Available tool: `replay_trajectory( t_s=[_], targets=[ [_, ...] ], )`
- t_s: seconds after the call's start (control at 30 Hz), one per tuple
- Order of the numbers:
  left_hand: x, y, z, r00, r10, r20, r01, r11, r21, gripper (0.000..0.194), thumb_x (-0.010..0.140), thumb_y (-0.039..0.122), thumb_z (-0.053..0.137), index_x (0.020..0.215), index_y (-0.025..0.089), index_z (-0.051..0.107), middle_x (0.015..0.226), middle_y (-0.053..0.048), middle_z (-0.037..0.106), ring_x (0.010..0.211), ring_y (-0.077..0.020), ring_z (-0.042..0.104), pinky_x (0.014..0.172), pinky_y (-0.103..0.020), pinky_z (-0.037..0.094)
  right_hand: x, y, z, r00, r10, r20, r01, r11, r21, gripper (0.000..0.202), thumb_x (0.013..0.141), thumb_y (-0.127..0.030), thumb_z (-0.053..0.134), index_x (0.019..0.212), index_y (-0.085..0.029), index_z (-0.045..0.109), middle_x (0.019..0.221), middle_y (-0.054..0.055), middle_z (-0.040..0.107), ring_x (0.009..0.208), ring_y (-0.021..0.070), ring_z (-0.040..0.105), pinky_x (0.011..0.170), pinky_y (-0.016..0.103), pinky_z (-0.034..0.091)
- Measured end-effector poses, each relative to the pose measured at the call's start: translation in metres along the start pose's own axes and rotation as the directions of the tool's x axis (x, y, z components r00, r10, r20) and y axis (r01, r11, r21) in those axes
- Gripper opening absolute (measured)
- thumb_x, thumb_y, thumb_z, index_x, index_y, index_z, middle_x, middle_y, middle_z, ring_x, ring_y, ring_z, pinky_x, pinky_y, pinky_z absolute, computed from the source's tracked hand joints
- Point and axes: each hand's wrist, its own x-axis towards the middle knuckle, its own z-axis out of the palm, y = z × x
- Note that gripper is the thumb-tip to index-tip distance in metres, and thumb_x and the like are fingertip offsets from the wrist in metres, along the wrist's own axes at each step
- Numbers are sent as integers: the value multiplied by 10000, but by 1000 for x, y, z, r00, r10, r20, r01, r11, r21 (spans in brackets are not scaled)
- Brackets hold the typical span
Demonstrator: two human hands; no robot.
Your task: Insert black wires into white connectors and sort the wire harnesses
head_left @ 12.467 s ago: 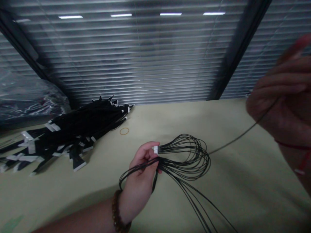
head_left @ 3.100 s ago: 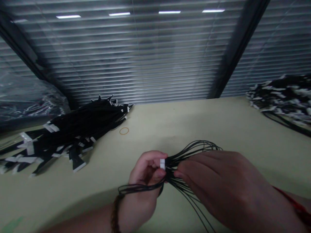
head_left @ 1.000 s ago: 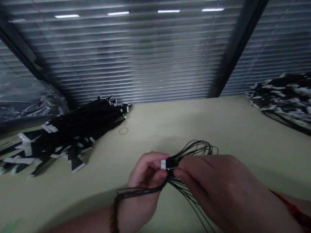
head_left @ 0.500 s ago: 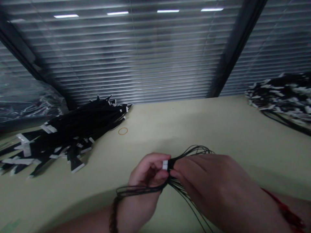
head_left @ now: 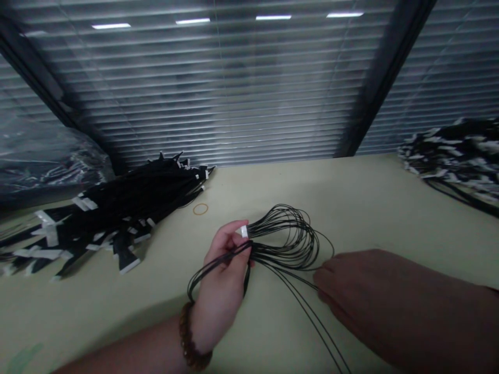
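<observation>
My left hand [head_left: 228, 270] is closed round a bundle of thin black wires [head_left: 286, 252]. A small white connector [head_left: 244, 231] sits between its thumb and fingers, and the wires fan out of it, loop to the right and come back to the palm. Some wires curve back over the wrist side of this hand. To the right, my right hand [head_left: 362, 291] has its fingers pressed together on a few wires that lead from the bundle; the fingertips are partly hidden. Two loose wires run down between the hands to the lower edge.
A heap of black cables with white connectors [head_left: 132, 202] lies at the left, beside clear plastic wrapping [head_left: 50, 156]. A thin orange rubber band [head_left: 200, 209] rests on the pale table [head_left: 288, 182]. Another cable pile [head_left: 456, 156] is at the far right. Blinds [head_left: 249, 104] stand behind.
My right hand has moved right, away from the connector. The wire loop between the hands has spread open. My left hand has shifted slightly left and up with the connector.
</observation>
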Motion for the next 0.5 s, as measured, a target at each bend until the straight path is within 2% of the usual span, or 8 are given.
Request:
replay_trajectory(
  t_s=[0.1,0.2,0.4,0.5],
  targets=[
    [-1,-1,-1,1000,25,11,-25,1000,-7,216,779,159,631,994,177,616,802,-4,604,665,-105,510,586,-207,427,12,-6,-4,988,-82,131,69,992,103,198,753,-21,483,637,-172,539,572,-28,594,452,96,526,501,223,396],
    [-1,-4,-2,997,74,14,-74,997,13,194,803,171,630,995,191,626,786,6,582,668,-103,497,586,-203,422,14,-13,-8,980,-61,190,34,989,143,187,740,-37,500,615,-169,542,530,-26,574,438,104,526,485,221,387],
    [-5,-3,-3,990,112,80,-111,994,-18,181,813,151,632,985,209,637,768,11,589,661,-98,508,582,-184,429,20,-20,3,982,40,184,-72,983,169,215,717,10,502,736,-168,621,679,-2,658,553,131,598,546,240,400],
    [-8,-2,-4,981,140,136,-136,990,-38,186,841,140,609,998,234,643,740,25,580,626,-80,492,551,-152,412,32,-19,6,984,68,164,-112,956,272,201,780,-39,508,745,-187,639,701,-12,669,572,131,591,541,249,357]
  ],
)
